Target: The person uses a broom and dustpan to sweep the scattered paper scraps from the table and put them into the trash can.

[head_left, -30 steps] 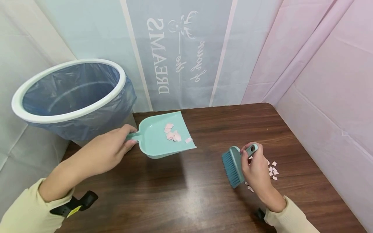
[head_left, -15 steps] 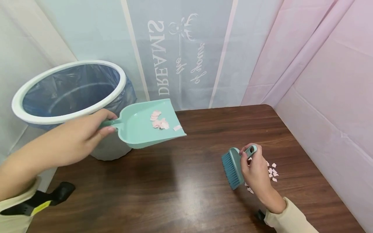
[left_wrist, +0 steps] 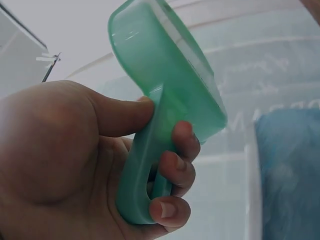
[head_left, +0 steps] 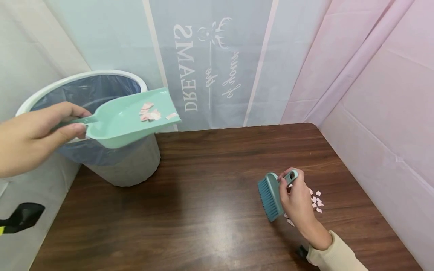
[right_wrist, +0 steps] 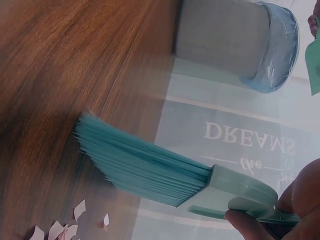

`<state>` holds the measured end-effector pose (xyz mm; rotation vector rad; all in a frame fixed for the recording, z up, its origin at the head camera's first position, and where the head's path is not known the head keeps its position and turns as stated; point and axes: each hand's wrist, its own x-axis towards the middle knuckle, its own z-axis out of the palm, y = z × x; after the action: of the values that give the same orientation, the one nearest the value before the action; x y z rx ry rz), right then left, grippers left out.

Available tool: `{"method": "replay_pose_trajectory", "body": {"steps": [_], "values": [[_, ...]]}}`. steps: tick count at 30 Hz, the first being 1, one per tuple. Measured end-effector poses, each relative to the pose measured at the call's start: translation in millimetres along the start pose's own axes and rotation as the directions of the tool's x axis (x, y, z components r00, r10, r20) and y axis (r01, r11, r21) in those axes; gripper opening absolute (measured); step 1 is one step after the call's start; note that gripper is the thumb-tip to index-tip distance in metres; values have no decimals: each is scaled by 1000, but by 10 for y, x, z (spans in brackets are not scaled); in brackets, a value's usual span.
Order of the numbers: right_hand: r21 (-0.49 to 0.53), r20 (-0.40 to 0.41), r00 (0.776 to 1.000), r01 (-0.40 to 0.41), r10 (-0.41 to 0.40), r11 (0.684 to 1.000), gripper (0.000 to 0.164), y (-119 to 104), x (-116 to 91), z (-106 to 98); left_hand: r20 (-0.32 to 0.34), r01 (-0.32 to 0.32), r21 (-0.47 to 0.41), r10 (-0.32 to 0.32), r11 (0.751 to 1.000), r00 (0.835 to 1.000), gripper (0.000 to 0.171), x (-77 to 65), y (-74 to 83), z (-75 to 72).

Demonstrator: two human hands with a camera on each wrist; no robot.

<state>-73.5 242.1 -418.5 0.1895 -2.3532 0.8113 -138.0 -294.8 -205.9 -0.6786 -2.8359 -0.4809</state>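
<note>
My left hand (head_left: 44, 135) grips the handle of a mint-green dustpan (head_left: 125, 107), raised in front of and partly over the bin's opening. Several pale pink paper scraps (head_left: 149, 112) lie in the pan, one of them near its front lip. In the left wrist view, the fingers curl round the dustpan handle (left_wrist: 137, 175). At the right of the table, my right hand (head_left: 298, 201) holds a small teal brush (head_left: 271, 197) by its handle, bristles facing left. The right wrist view shows the bristles (right_wrist: 140, 160) close to the tabletop; whether they touch it I cannot tell.
A bin (head_left: 135, 165) with a white rim and blue liner stands at the back left. More paper scraps (head_left: 317, 201) lie on the brown wooden table (head_left: 210, 180), beside and behind the right hand. Printed cloth (head_left: 210, 67) hangs along the table's back edge; pale cloth borders both sides.
My left hand has carried the dustpan up and to the left, from above the table to the bin's opening, with the scraps still in it. My right hand and brush have hardly moved.
</note>
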Motion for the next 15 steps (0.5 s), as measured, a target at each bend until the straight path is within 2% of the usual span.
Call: {"method": "replay_pose_trajectory", "body": {"steps": [3, 7, 10, 15], "values": [[1, -1, 1000, 4, -4, 1000, 28, -6, 2, 1, -44, 38, -80, -41, 996, 998, 25, -11, -204, -31], [5, -8, 1000, 6, -6, 1000, 27, -11, 3, -1, -65, 134, -172, -147, 976, 987, 30, 8, -506, -83], [10, -5, 1000, 3, -3, 1000, 27, -14, 3, -7, -75, 210, -175, -226, 962, 971, 35, 34, -715, -123], [10, 2, 1000, 3, -3, 1000, 28, -15, 3, -13, -82, 293, -175, -310, 940, 947, 40, 73, -980, -149]]}}
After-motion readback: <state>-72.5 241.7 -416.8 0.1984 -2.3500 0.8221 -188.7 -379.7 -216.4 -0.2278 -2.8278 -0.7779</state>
